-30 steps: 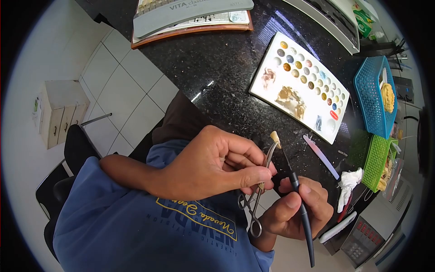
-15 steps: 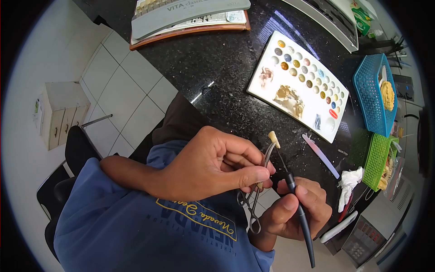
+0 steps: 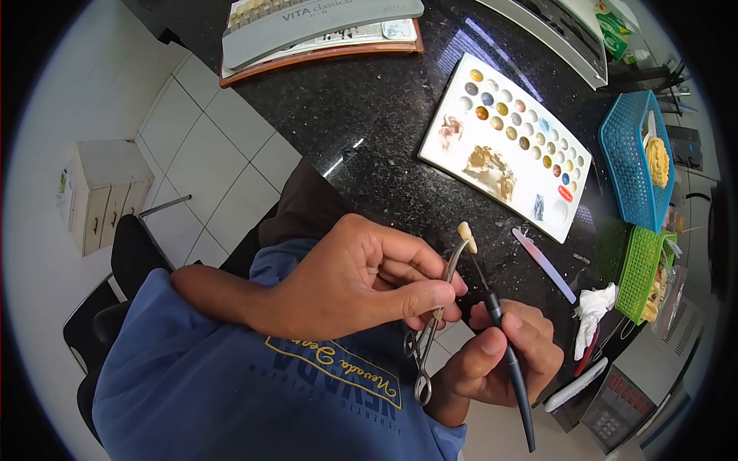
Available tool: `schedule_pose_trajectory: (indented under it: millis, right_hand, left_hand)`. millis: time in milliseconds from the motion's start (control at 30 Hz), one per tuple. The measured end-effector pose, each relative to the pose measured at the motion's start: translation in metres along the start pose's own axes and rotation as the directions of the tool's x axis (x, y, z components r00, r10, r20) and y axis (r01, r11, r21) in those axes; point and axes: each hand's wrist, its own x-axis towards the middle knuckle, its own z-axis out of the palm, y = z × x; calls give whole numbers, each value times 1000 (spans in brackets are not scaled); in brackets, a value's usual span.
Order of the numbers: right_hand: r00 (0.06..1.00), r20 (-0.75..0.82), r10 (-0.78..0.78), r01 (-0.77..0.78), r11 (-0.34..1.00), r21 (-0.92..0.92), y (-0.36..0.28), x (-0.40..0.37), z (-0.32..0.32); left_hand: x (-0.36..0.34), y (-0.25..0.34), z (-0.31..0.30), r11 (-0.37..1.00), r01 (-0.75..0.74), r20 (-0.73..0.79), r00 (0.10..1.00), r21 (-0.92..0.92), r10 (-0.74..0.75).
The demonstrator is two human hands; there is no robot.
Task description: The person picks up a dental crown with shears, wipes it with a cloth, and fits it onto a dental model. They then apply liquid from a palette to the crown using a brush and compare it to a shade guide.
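Observation:
My left hand (image 3: 369,280) is closed round a pair of curved metal locking forceps (image 3: 424,357), whose ring handles hang below the fingers. Clamped in the jaws is a small cream-coloured dental crown (image 3: 466,233), held up over the dark counter. In my right hand (image 3: 515,349) a fine brush (image 3: 513,369) with a black handle is gripped between thumb and fingers. Its thin tip points up and left, right beside the crown. Beyond the hands lies a white palette (image 3: 530,196) with wells of coloured stains and smeared brown patches.
A pink-and-lilac nail file (image 3: 544,265) and crumpled white tissue (image 3: 593,311) lie to the right. Blue (image 3: 626,169) and green (image 3: 636,276) baskets stand at the far right. A grey VITA shade guide (image 3: 323,27) sits at the counter's back left.
The forceps have turned slightly in my left hand, bringing their ring handles closer together in view and tilting the crown a little. My right hand and the brush have hardly moved.

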Motion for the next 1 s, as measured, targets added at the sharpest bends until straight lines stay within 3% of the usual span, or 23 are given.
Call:
schedule_pose_trajectory:
  millis: [100,267,367,900,967,1000]
  right_hand:
    - [999,-36,38,-35,997,74,-1,2,2]
    - [1000,8,3,-3,1000,0,0,0,-1]
    - [999,-29,17,-15,998,60,1,2,2]
    - [1000,-17,5,-5,1000,-2,1,2,-2]
    - [994,-108,9,-4,999,48,1,8,-12]
    - [983,-182,-10,7,1000,-21,1,15,-18]
  left_hand:
    - [0,0,-1,1000,2,9,1000,-11,-2]
    - [0,0,-1,1000,2,9,1000,-22,-2]
    - [0,3,-1,999,31,12,999,-19,-30]
    - [0,4,-3,1000,30,56,998,-7,-29]
    - [-1,6,-2,998,48,40,998,29,-49]
    - [0,6,-2,999,49,56,997,21,-50]
